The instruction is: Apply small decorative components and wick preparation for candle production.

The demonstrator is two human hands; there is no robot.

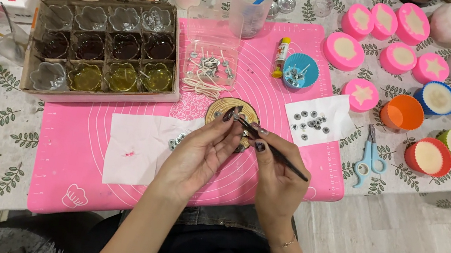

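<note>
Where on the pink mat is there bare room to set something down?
Free: the pink mat's lower left, below the cardboard tray and left of the white paper. Crowded: the middle, where left hand and right hand work over the wooden disc.

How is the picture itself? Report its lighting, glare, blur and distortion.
Head view: even, soft light, with only faint shadows under the left hand and right hand; mild sheen on the clear cups in the cardboard tray; focus sharp at the centre; wide-angle bending towards the edges, with the pink mat skewed.
</note>
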